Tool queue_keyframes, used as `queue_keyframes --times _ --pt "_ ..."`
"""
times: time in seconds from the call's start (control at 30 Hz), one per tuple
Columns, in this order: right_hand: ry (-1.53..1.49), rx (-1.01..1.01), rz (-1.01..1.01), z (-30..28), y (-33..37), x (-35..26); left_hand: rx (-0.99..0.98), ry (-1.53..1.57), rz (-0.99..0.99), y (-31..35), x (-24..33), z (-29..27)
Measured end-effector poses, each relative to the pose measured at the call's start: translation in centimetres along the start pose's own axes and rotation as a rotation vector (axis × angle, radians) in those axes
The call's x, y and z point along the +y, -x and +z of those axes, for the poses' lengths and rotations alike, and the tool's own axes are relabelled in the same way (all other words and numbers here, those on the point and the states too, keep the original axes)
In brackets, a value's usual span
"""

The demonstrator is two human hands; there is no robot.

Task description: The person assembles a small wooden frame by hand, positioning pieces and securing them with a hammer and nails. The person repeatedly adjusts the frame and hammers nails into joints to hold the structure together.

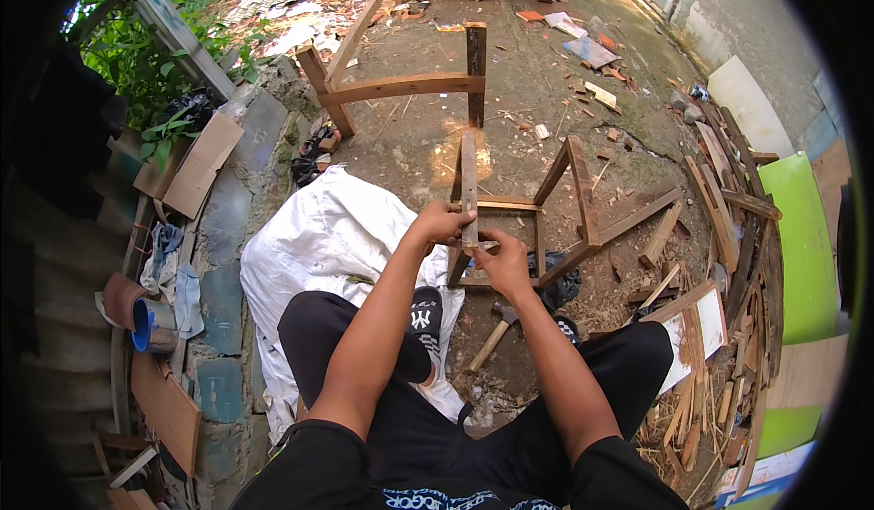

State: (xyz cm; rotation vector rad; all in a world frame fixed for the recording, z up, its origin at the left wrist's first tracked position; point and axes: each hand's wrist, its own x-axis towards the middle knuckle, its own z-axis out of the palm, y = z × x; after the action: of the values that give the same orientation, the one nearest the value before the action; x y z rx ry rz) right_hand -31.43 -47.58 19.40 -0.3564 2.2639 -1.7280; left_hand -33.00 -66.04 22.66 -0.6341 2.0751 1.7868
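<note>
A narrow wooden slat point(469, 171) stands out ahead of me at the corner of a small wooden frame point(510, 202). My left hand point(443, 222) is closed around the slat from the left, thumb on its face. At the slat's near end, the fingers of my right hand point(503, 260) pinch together; whether they hold the slat itself or something small, such as a nail, I cannot make out. Below my right hand a hammer point(490, 344) with a pale wooden handle lies on the ground, between my feet.
Farther off stands a larger wooden frame point(401, 88). White sheeting point(319, 228) spreads at my left, beside a low block wall point(221, 328). Scrap boards point(742, 210) and splintered wood point(696, 410) are heaped at my right. Rubble and litter point(592, 50) dot the far ground.
</note>
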Motion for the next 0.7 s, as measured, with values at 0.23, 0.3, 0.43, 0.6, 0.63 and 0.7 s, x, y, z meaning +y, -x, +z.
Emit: queue_keyframes --times 0.23,0.3,0.43,0.6,0.63,0.7 --pt "0.006 -0.013 -0.004 -0.14 -0.09 -0.12 -0.022 -0.037 0.03 0.31 0.38 -0.01" --pt "0.006 -0.017 0.014 -0.07 -0.15 -0.27 -0.012 -0.059 0.055 0.23 0.22 0.01" --pt "-0.029 -0.003 0.011 -0.24 -0.2 -0.01 -0.001 -0.085 0.098 0.27 0.31 0.42" --pt "0.003 -0.037 -0.005 0.02 -0.36 0.32 0.032 -0.052 0.123 -0.26 -0.24 -0.09" --pt "-0.012 -0.042 0.003 0.0 -0.37 0.46 0.045 -0.026 0.127 -0.28 -0.18 0.0" --pt "-0.04 -0.052 0.02 -0.18 -0.31 0.53 0.016 -0.01 0.092 -0.19 0.08 0.32"
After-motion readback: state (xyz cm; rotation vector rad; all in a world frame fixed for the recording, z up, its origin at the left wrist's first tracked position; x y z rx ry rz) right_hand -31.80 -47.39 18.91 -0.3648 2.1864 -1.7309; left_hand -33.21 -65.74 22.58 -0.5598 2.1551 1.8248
